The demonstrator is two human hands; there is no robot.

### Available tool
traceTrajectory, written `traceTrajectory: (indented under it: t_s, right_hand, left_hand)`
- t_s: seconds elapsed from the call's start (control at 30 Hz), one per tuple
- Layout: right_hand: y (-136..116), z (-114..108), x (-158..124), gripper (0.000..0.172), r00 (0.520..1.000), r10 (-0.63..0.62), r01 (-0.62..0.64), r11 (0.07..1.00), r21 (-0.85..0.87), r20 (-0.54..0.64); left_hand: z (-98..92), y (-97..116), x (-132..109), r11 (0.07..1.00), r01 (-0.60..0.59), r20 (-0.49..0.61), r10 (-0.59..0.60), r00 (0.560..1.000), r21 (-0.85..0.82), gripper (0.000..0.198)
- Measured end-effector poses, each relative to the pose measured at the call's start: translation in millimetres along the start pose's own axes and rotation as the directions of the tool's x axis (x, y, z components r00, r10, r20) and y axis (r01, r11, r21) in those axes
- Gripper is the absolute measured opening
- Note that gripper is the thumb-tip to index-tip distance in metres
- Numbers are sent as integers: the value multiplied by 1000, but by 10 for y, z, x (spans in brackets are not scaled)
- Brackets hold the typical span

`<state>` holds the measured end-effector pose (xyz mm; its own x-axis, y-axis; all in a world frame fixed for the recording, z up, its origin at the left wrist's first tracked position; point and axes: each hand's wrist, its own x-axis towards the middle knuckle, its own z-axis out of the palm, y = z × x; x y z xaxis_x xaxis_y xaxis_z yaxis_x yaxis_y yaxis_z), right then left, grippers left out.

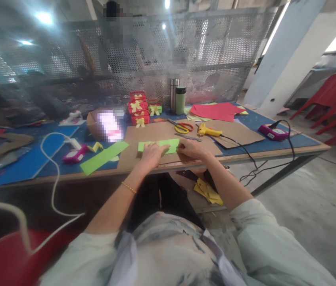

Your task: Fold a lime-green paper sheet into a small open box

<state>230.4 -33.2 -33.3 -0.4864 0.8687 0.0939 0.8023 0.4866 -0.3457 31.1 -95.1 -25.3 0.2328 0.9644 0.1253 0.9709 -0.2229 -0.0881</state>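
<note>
While left hand (152,153) presses paper (171,143), right hand (190,149) touches.

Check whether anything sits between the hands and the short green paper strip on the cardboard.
Nothing visible does. The left hand lies on the green paper strip and the right hand touches its right end; the scissors lie beyond it, apart.

Loose pale grey-white sleeves (263,234), ending near the elbows. Forearms bare. Thin gold beaded bracelet (129,187) at wrist of left hand (152,153). Upper body: top (168,246) of pale fabric with blotchy grey, blue and pinkish print, collar-like flaps at front. Lap: dark, near-black garment (162,196).
</note>
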Motion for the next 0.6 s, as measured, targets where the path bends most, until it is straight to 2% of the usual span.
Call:
traceTrajectory:
  t_s: [0.13,0.37,0.6]
  right_hand:
    - [52,36,23,13,999,-19,20,999,35,-26]
    - [210,120,59,12,990,-101,112,988,110,-103]
    - [383,210,102,15,979,-102,132,977,169,-178]
  left_hand:
    - [-13,-11,-24,997,-70,-2,70,998,24,63]
    - [69,-62,8,993,-120,-6,120,993,-3,54]
    - [144,-106,44,989,-146,-17,146,989,-19,50]
